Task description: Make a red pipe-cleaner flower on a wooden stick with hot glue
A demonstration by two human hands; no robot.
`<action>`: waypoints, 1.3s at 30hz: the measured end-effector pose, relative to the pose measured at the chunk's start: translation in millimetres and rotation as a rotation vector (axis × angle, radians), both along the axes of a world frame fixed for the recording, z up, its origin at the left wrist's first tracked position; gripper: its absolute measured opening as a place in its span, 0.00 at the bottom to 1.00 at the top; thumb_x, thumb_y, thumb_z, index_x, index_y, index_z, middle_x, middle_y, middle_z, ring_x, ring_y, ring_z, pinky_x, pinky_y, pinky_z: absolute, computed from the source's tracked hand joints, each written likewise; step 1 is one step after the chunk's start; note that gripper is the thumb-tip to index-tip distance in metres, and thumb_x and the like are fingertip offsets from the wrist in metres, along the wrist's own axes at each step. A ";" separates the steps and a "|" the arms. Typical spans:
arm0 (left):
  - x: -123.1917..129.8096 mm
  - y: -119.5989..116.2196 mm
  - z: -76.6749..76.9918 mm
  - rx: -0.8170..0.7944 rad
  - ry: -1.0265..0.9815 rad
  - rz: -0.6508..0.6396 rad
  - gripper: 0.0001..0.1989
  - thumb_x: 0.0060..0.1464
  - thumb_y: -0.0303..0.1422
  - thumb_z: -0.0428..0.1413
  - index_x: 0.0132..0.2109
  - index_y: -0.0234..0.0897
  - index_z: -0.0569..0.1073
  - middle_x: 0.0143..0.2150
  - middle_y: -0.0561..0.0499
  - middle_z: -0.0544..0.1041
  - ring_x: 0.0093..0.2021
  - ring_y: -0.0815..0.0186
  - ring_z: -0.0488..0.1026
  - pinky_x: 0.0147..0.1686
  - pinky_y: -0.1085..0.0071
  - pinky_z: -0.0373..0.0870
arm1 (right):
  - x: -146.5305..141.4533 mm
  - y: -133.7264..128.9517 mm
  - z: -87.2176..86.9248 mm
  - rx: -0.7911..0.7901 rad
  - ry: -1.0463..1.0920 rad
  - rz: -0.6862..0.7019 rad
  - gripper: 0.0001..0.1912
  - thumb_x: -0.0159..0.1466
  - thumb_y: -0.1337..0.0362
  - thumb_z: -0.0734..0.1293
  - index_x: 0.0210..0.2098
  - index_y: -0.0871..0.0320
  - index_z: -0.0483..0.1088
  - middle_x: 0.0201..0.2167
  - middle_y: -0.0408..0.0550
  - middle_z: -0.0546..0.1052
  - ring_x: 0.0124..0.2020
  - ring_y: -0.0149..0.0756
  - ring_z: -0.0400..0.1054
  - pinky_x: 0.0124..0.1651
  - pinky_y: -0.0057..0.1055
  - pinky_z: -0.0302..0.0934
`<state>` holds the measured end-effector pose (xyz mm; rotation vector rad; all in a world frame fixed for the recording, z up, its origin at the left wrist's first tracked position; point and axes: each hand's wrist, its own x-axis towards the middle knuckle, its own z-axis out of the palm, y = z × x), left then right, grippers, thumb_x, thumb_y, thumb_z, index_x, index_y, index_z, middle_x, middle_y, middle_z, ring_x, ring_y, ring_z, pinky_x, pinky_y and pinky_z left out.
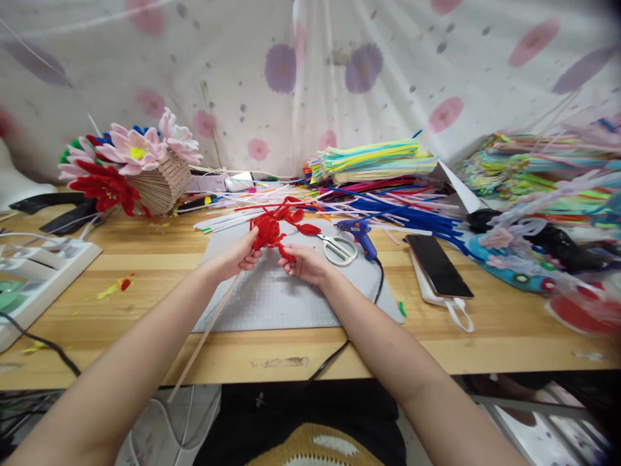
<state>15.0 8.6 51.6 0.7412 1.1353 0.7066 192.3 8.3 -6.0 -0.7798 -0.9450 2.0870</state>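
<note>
Head view: a red chenille flower [268, 231] is held over a gray cutting mat [291, 312], its thin stick [206, 340] clamped in the left hand [244, 254], seemingly to steady it, while the right hand [306, 263] pinches a red chenille piece [286, 253] alongside; scissors [340, 248] and a blue glue gun [362, 237] lie beyond, apparently for easy reach.

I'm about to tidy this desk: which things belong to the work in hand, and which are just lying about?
Work in hand, judging by the hands and mat:
- red flower, in the left hand
- red piece, in the right hand
- probably scissors, glue gun, gray mat

Seemingly lying about:
- phone
- power strip
- finished-looking bouquet
</note>
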 end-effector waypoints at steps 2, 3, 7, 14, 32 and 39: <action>-1.2 -1.4 1.1 -0.030 -0.010 -0.034 0.19 0.54 0.46 0.48 0.30 0.34 0.66 0.17 0.58 0.54 0.11 0.80 0.45 0.10 0.86 0.36 | 2.8 -0.7 1.1 0.009 0.051 -0.015 0.06 0.53 0.65 0.65 0.31 0.59 0.66 0.19 0.41 0.73 0.18 0.25 0.64 0.21 0.20 0.56; -2.2 -2.0 1.1 -0.041 -0.018 -0.052 0.19 0.55 0.46 0.46 0.31 0.33 0.67 0.17 0.59 0.52 0.11 0.80 0.44 0.09 0.86 0.36 | 4.6 -0.9 2.0 0.013 0.082 -0.031 0.07 0.52 0.64 0.65 0.31 0.59 0.66 0.18 0.40 0.71 0.18 0.25 0.63 0.21 0.21 0.55; -8.5 -2.1 -2.3 -0.043 -0.111 -0.132 0.24 0.55 0.50 0.43 0.33 0.32 0.69 0.17 0.59 0.49 0.12 0.79 0.43 0.08 0.84 0.36 | 14.3 -1.2 7.7 0.049 0.139 -0.107 0.07 0.51 0.61 0.63 0.27 0.58 0.65 0.13 0.38 0.62 0.16 0.27 0.56 0.21 0.24 0.51; -15.8 0.4 0.3 -0.007 -0.166 -0.126 0.27 0.50 0.55 0.44 0.34 0.33 0.69 0.18 0.58 0.52 0.12 0.78 0.45 0.08 0.83 0.34 | 21.9 1.5 10.3 0.090 0.104 -0.148 0.09 0.50 0.57 0.63 0.23 0.56 0.62 0.13 0.38 0.59 0.17 0.28 0.53 0.21 0.25 0.48; 14.5 -7.9 -0.2 0.192 0.240 -0.024 0.24 0.49 0.55 0.47 0.25 0.36 0.60 0.17 0.58 0.53 0.13 0.79 0.44 0.13 0.81 0.35 | -2.4 1.5 5.4 -0.211 -0.040 0.050 0.09 0.59 0.65 0.59 0.25 0.61 0.66 0.15 0.40 0.68 0.15 0.22 0.59 0.17 0.18 0.49; 15.9 -5.4 -2.5 0.153 0.282 -0.123 0.16 0.57 0.44 0.41 0.28 0.37 0.57 0.19 0.60 0.51 0.15 0.78 0.42 0.13 0.82 0.37 | -2.6 5.8 4.9 -0.251 -0.057 0.065 0.12 0.62 0.66 0.55 0.25 0.62 0.65 0.14 0.40 0.67 0.13 0.22 0.58 0.15 0.19 0.48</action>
